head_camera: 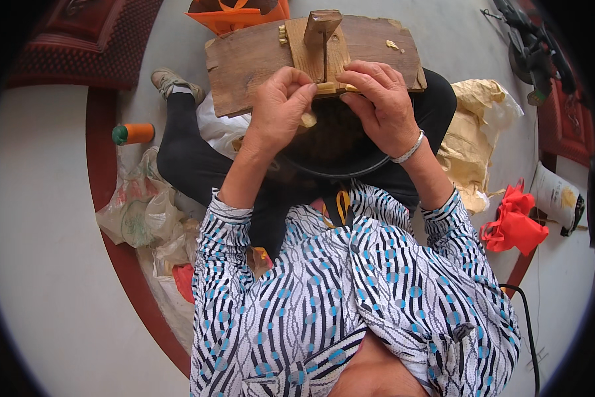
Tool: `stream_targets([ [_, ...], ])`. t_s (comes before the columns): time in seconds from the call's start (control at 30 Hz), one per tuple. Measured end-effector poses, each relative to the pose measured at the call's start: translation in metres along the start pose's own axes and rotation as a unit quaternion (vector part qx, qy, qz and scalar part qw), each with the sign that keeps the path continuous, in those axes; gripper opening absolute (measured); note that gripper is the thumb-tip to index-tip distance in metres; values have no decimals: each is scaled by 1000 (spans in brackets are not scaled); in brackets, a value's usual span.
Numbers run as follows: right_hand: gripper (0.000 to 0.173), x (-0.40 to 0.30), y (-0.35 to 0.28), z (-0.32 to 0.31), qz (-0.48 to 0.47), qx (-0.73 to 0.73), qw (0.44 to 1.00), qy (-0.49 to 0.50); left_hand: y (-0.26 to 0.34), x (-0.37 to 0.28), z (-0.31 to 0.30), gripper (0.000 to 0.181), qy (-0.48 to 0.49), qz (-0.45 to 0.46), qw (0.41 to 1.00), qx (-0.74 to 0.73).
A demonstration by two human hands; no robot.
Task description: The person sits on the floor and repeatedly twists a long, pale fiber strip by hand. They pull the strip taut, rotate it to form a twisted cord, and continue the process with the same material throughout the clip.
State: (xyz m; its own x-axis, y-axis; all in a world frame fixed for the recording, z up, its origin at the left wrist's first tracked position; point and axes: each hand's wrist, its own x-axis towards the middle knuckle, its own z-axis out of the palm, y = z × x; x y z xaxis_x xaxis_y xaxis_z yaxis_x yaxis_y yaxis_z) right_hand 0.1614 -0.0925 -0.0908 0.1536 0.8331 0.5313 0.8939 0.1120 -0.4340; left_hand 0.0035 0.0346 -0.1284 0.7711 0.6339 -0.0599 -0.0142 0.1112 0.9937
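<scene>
A worn wooden board (247, 64) lies across in front of me, with a lighter plank (302, 52) fixed over its middle. On that plank stands an upright wooden block (322, 27) above a narrow dark slot. My left hand (282, 106) pinches a pale yellow strip (326, 87) at the plank's near edge. Below its fingers hangs a flat yellowish slice (308, 119). Right of the slot, my right hand (377, 99) holds a small yellow piece (352, 88) between thumb and fingers. Beneath both hands sits a dark round basin (339, 174); its contents are too dark to tell.
Short yellow pieces (283, 34) and chips (391, 44) lie on the board. An orange bag (242, 17) stands behind it. Plastic bags (143, 208) and an orange cylinder (139, 133) are at left. Brown paper (468, 139) and a red bag (513, 221) lie at right.
</scene>
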Motion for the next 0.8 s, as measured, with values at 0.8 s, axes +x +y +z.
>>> stream_targets([
  [0.8, 24, -7, -47, -14, 279, 561, 779, 19, 57, -54, 51, 31, -83, 59, 993, -66],
])
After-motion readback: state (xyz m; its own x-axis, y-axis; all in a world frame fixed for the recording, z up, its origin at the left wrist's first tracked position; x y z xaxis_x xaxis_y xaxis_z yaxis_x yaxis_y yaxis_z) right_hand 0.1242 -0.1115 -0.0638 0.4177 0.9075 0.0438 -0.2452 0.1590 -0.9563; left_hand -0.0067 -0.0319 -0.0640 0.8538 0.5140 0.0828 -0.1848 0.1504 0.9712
